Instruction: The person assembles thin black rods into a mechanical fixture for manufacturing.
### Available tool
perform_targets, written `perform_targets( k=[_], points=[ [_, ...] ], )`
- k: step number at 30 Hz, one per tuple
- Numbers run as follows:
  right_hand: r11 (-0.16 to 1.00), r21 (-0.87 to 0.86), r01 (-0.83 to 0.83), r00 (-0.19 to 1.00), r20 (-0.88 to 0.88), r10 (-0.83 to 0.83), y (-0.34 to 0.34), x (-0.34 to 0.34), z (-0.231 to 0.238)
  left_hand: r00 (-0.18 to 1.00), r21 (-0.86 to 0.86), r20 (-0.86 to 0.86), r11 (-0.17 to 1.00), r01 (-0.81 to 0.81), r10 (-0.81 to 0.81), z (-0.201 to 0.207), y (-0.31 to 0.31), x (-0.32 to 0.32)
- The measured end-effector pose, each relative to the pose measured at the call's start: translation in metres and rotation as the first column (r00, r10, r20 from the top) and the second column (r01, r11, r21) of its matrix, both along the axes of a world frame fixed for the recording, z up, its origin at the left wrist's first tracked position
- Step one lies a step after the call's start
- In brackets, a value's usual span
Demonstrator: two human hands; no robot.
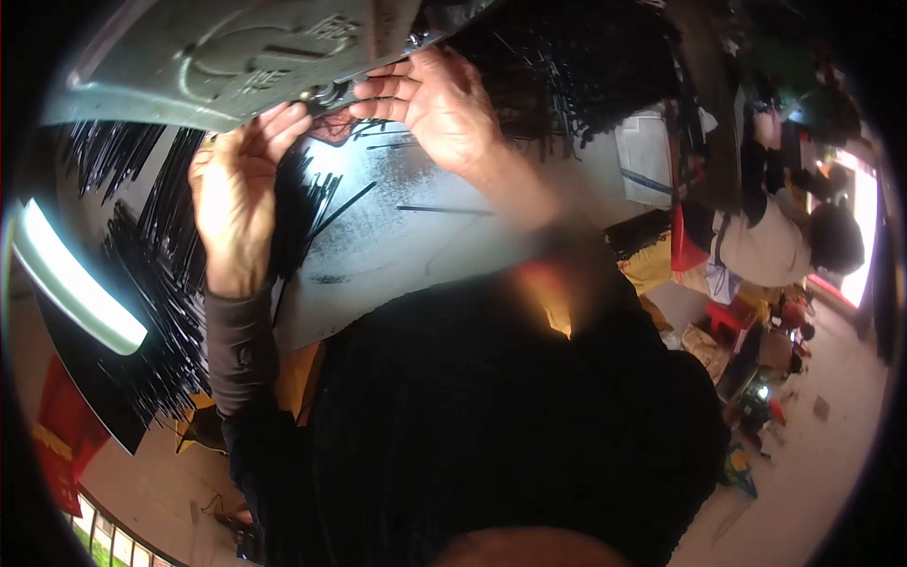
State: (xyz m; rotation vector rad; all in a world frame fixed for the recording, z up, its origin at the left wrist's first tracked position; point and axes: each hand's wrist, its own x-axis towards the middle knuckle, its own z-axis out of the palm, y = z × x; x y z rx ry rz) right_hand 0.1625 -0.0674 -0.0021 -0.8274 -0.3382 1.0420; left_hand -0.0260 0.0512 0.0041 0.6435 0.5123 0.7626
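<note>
Both hands are raised to the lower edge of a grey-green metal machine housing [227, 71] with raised lettering. My left hand [236, 175] has its fingers bent together at that edge; whatever they pinch is hidden. Opposite it, my right hand [444, 109] reaches in from the right, palm showing, fingers stretched out and slightly apart. Between the fingertips sits a small dark metal part [326, 94] of the machine. Just below this lies a reddish patch [331, 128], too small to name. Under the hands, thin black strips [340, 213] lie scattered on the pale worktop [397, 246].
Bundles of black strips [156, 302] fill the worktop's left side, and a dark heap [586, 66] lies at the back right. A lit tube lamp [76, 279] glows at the left. Another person [775, 241] is off to the right, near a red stool [729, 319].
</note>
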Motion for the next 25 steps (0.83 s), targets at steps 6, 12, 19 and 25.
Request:
perform_targets(
  k=[6,12,19,25],
  points=[
    [0.89,-0.409,-0.201,0.806,0.448,0.388,-0.071,0.031,0.037,0.99,0.047,-0.027,0.989,0.139,-0.138,0.017,-0.016,-0.003],
    [0.827,-0.153,0.542,-0.217,0.924,0.314,-0.14,0.098,0.063,0.981,-0.052,-0.111,0.987,0.154,-0.159,0.013,-0.049,-0.015],
    [0.895,0.063,0.442,-0.573,0.787,0.228,-0.139,0.119,0.047,0.977,-0.066,-0.049,0.976,0.205,-0.209,0.016,-0.049,-0.023],
    [0.983,0.135,0.122,-0.413,0.908,-0.073,-0.078,0.066,0.037,0.957,-0.098,0.127,0.957,0.274,-0.261,0.018,-0.047,-0.03]
  ],
)
